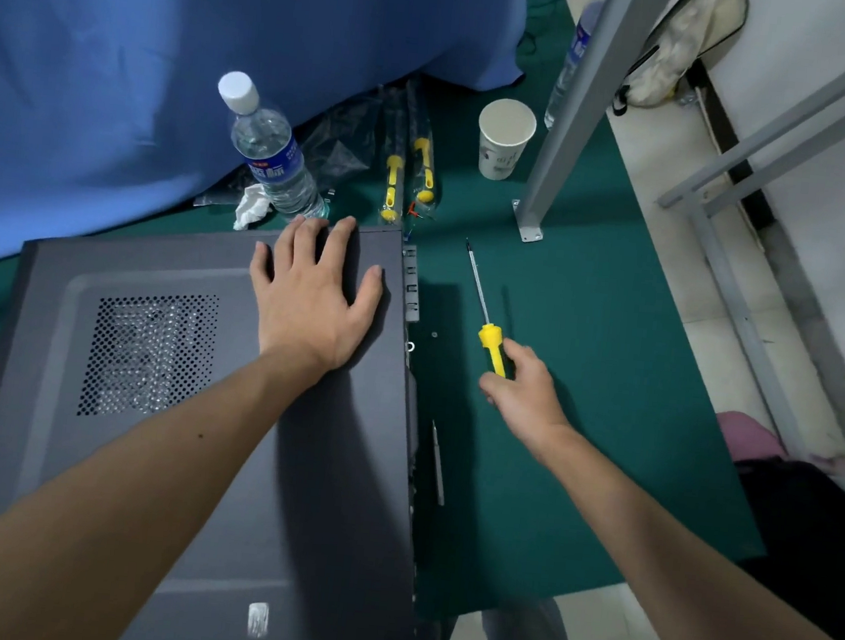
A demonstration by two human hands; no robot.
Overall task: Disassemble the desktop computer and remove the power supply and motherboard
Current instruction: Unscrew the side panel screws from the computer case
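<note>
The desktop computer point(185, 400) lies on its side on the green mat point(584, 387), side panel still fitted, left hand point(311, 299) pressing flat, right hand point(524, 391) gripping the screwdriver point(491, 347); power supply and motherboard remain inside, unseen.

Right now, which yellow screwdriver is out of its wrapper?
The one in the right hand, screwdriver bare on the green mat; the two others lie bagged behind the case.

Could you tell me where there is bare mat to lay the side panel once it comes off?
The green mat right of the computer case, past the screwdriver, is bare. Behind the case it is crowded: water bottle, packaged screwdrivers, paper cup.
</note>
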